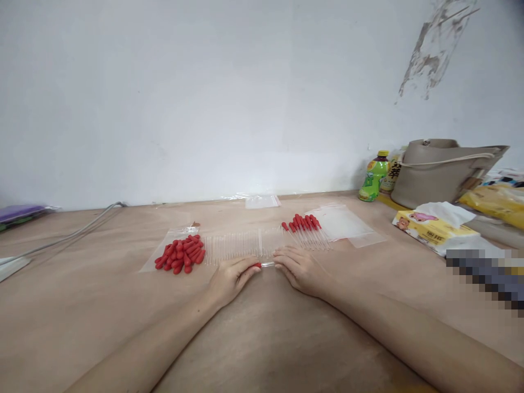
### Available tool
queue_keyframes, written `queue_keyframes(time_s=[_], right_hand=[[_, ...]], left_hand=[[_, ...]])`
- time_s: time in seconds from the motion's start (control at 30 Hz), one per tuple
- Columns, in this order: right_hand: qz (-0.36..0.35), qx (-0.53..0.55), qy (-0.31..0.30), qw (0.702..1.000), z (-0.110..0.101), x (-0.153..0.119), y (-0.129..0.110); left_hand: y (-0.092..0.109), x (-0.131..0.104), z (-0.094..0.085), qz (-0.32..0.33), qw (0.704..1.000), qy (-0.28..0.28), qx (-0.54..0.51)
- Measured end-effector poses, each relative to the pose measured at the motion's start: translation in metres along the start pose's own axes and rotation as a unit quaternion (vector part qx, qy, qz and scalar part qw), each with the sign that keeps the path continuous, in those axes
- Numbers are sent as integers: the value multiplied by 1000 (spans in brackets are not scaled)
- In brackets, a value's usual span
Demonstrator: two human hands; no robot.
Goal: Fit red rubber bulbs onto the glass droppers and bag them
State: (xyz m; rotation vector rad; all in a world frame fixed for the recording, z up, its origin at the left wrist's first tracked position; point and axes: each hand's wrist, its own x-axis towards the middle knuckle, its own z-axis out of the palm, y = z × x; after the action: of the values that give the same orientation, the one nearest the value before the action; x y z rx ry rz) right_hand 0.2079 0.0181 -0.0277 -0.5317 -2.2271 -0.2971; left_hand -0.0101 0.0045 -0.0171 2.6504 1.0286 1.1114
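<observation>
Just in front of a row of clear tubes [231, 246], the left hand [231, 278] pinches a red bulb [257, 265]; the right hand [301, 271] grips a slim tube [268, 265], their joint hard to make out. Skewed pressure could snap the glass-like tube; a drifting wrist could scatter the row. Bare table [262, 338] opens before the row; the wall [184, 109] bounds it behind.

Hands [230, 277] gripping dropper [267, 265], red bulbs [180, 254], clear tubes [231, 245]

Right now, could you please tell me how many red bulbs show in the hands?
1 red bulb, held in the left hand; others may be hidden under the fingers.
</observation>
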Motion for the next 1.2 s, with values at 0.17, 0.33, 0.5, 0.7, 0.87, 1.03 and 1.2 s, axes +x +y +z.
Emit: queue_keyframes(time_s=[0.17,0.33,0.5,0.7,0.87,1.03,1.2], right_hand=[[0,22,3,1000,0,2,-3],[7,26,-5,1000,-1,4,-9],[26,38,-30,998,1,4,-14],[68,40,-57,995,7,4,-19],[96,19,-81,992,4,7,-21],[53,-41,-99,993,-5,12,-19],[34,-158,-152,975,-18,12,-10]], left_hand=[[4,-1,0,-26,999,-21,-4],[7,-3,0,-32,999,-31,-10],[9,-3,0,-22,999,-46,-8],[10,-3,0,-15,999,-40,-6],[7,-3,1,-1,999,-39,2],[3,-2,2,0,999,-51,17],[5,0,-1,-19,999,-29,21]])
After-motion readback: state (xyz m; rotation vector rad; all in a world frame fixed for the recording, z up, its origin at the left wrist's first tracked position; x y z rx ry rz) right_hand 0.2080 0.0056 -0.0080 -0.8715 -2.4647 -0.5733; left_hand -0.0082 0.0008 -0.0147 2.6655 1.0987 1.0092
